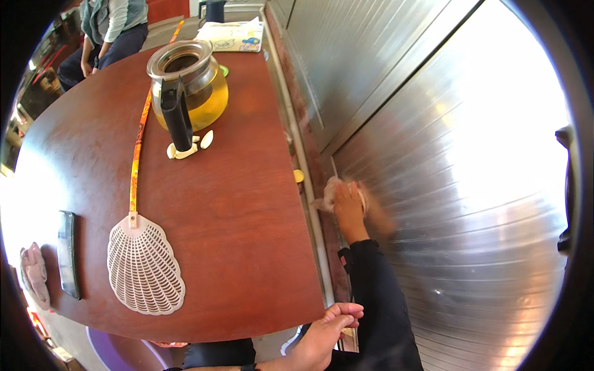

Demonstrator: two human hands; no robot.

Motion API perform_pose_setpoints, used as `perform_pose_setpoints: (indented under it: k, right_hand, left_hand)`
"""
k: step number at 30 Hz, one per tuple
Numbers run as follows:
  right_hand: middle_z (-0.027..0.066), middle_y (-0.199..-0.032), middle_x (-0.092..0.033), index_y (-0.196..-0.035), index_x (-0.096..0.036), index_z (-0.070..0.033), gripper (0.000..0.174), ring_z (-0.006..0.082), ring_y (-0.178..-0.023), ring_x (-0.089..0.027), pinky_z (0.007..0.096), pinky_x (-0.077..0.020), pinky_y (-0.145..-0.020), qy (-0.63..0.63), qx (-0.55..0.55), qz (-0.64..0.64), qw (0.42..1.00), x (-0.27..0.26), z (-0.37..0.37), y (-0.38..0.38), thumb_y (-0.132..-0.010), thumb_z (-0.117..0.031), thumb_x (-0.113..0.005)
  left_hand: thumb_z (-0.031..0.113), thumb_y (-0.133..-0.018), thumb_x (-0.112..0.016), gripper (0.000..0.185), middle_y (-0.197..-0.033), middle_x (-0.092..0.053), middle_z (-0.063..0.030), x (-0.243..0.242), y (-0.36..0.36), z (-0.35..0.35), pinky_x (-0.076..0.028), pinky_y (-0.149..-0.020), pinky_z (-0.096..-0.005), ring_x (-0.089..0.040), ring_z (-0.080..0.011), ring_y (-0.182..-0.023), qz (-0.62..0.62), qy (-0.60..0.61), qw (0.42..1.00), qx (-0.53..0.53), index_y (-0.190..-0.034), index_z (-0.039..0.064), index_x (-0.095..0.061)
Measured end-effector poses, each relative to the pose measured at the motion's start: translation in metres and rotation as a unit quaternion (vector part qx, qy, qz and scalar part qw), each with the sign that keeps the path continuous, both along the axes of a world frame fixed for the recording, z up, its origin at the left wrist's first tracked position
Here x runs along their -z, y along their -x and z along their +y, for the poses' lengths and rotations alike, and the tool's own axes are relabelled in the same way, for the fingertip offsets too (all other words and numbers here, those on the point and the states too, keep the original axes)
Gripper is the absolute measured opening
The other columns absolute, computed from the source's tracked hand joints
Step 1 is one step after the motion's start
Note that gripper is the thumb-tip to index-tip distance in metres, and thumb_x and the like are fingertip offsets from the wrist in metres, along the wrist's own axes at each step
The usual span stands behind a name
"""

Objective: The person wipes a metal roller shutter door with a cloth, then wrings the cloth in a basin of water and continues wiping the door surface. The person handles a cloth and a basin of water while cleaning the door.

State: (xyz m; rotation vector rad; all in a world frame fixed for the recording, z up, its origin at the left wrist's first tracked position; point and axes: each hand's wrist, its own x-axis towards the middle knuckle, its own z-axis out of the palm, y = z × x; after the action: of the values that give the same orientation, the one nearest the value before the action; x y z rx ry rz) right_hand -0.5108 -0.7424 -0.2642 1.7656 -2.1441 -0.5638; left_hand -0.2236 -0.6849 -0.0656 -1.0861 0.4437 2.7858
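My right hand (350,206) presses a pale, crumpled cloth (330,192) against the lower edge of a shiny ribbed metal panel (417,195). The palm and fingers cover part of the cloth. Close to the near right corner of the brown table (241,259), my left hand (325,331) has its fingers curled in and the thumb against them. Nothing shows between those fingers. Left of it on the tabletop lies a fly swatter with a white plastic head (146,269) and a patterned orange-yellow handle (138,153).
A glass teapot (209,104) of yellow liquid stands beyond garlic cloves (207,139). A tissue pack (236,39), a smartphone (68,255) and a bunched cloth (35,276) rest on the table. A pipe (306,195) runs alongside. A person (111,35) sits at far left; a purple tub (120,350) is below.
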Motion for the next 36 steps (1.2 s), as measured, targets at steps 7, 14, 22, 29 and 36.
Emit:
perform_pose_setpoints:
  k: [7, 14, 22, 29, 36]
  right_hand:
    - [0.0098, -0.130, -0.049, -0.117, -0.055, 0.003, 0.037, 0.0266, -0.127, -0.039, 0.0501, -0.0216, -0.111, 0.249, -0.009, -0.026, 0.968, -0.174, -0.002, -0.002, -0.081, -0.005, -0.051]
    - [0.0038, -0.138, -0.044, -0.123, -0.055, -0.005, 0.035, 0.0241, -0.135, -0.029, 0.0524, -0.0167, -0.110, 0.360, 0.050, 0.366, 0.857, -0.453, -0.026, 0.006, -0.089, -0.013, -0.050]
    - [0.0141, -0.125, -0.054, -0.123, -0.050, 0.002, 0.033, 0.0281, -0.124, -0.043, 0.0398, -0.0227, -0.111, 0.372, -0.023, -0.012, 0.928, -0.292, -0.025, 0.001, -0.094, -0.013, -0.043]
    - [0.0102, -0.131, -0.050, -0.118, -0.058, -0.003, 0.041, 0.0277, -0.128, -0.038, 0.0525, -0.0192, -0.110, -0.072, -0.018, -0.029, 0.997, -0.109, 0.119, -0.059, -0.080, -0.017, -0.049]
    - [0.0107, -0.125, -0.052, -0.123, -0.052, -0.003, 0.042, 0.0293, -0.127, -0.040, 0.0586, -0.0186, -0.108, 0.171, 0.004, -0.044, 0.984, -0.235, 0.128, -0.061, -0.082, -0.009, -0.049]
  left_hand:
    - [0.012, -0.089, -0.047, 0.018, -0.100, -0.061, 0.0023, -0.008, 0.007, 0.005, -0.036, -0.075, -0.0233, -0.053, -0.0082, -0.089, 0.031, 0.050, 0.997, -0.042, -0.102, 0.013, -0.060]
    - [0.011, -0.088, -0.045, 0.021, -0.103, -0.061, 0.0015, -0.011, 0.006, 0.012, -0.034, -0.078, -0.0259, -0.053, -0.0099, -0.091, 0.033, 0.073, 0.997, -0.021, -0.103, 0.013, -0.059]
    - [0.011, -0.087, -0.045, 0.020, -0.101, -0.062, 0.0016, -0.012, 0.004, 0.017, -0.035, -0.077, -0.0264, -0.054, -0.0103, -0.090, 0.035, 0.075, 0.995, -0.053, -0.101, 0.013, -0.059]
    - [0.011, -0.086, -0.045, 0.022, -0.100, -0.063, 0.0012, -0.016, -0.002, 0.010, -0.035, -0.076, -0.0264, -0.055, -0.0104, -0.087, 0.040, 0.104, 0.991, -0.072, -0.102, 0.013, -0.059]
    - [0.012, -0.087, -0.048, 0.019, -0.100, -0.061, 0.0033, -0.019, -0.001, 0.014, -0.034, -0.072, -0.0236, -0.053, -0.0078, -0.086, 0.072, 0.089, 0.990, -0.082, -0.101, 0.017, -0.060]
